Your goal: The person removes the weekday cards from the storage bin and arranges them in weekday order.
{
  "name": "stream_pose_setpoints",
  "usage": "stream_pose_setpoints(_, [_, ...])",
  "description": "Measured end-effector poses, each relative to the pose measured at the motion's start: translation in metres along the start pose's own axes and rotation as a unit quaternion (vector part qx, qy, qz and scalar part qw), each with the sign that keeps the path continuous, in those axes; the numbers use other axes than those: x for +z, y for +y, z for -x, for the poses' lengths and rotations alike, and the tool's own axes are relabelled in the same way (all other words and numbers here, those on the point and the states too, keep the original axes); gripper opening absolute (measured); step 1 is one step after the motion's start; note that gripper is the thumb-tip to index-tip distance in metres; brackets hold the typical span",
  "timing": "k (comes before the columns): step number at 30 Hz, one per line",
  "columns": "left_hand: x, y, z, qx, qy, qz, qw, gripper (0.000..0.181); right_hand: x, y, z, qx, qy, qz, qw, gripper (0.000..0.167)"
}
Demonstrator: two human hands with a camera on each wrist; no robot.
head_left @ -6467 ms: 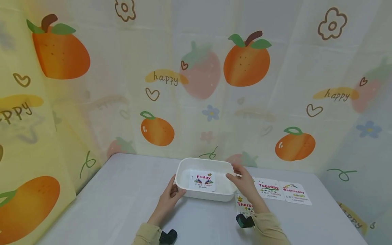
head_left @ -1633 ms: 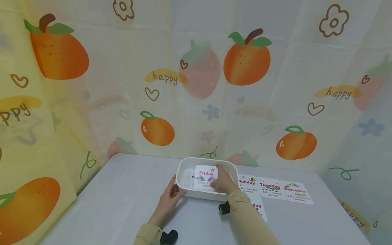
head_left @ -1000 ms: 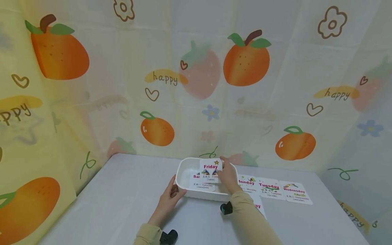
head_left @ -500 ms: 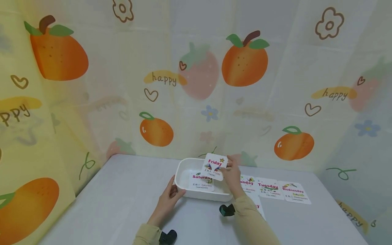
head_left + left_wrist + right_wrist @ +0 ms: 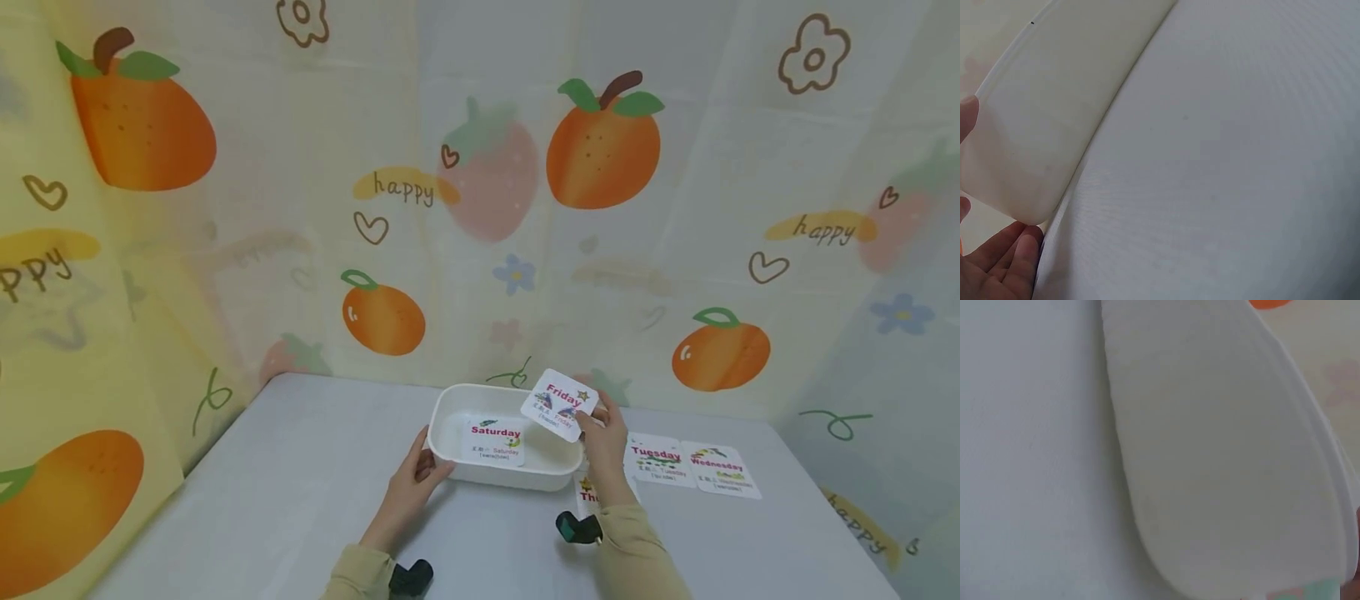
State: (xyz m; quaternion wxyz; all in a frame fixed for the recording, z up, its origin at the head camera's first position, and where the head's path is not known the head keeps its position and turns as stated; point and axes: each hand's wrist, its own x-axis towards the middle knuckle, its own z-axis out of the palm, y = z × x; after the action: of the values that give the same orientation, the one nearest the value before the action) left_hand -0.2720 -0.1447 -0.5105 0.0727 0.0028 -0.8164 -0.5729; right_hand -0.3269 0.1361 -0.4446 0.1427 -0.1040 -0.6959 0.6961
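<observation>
Your right hand [image 5: 606, 442] has its grip clamped on the right side of the Friday card [image 5: 558, 404], holding it tilted over the right end of the white tray [image 5: 510, 477]. Your left hand [image 5: 408, 483] grips the tray's near left corner, beside the worktop's [image 5: 285, 500] far edge. Toward the far right corner, the Tuesday card [image 5: 657, 461] and Wednesday card [image 5: 722, 469] lie flat side by side; the Thursday card [image 5: 587, 504], partly covered, lies by the tray's near right corner. These three look done; Friday is unplaced, and the Saturday card [image 5: 495, 443] is left inside, though anything beneath it would be hidden.
</observation>
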Motion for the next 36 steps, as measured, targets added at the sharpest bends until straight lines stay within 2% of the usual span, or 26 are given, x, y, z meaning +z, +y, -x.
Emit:
stream_pose_setpoints(5, [0.000, 0.001, 0.001, -0.001, -0.001, 0.000, 1.0000, 0.082, -0.020, 0.010, 0.005, 0.022, 0.019, -0.038, 0.9989, 0.059])
stream_pose_setpoints(10, [0.000, 0.002, 0.002, 0.003, 0.000, -0.002, 1.0000, 0.081, -0.039, 0.019, 0.010, 0.042, 0.045, -0.048, 0.9969, 0.059])
stream_pose_setpoints(19, [-0.001, 0.001, 0.002, 0.012, -0.002, -0.006, 0.9999, 0.081, -0.070, 0.027, 0.013, 0.058, 0.094, -0.035, 0.9932, 0.057])
stream_pose_setpoints(30, [-0.002, 0.002, 0.002, 0.018, -0.008, 0.003, 0.9998, 0.080, -0.103, 0.038, 0.014, 0.083, 0.084, -0.016, 0.9929, 0.059])
stream_pose_setpoints(36, [-0.003, 0.003, 0.003, 0.023, -0.010, 0.007, 0.9997, 0.079, -0.119, 0.041, 0.013, 0.081, 0.082, -0.014, 0.9932, 0.060])
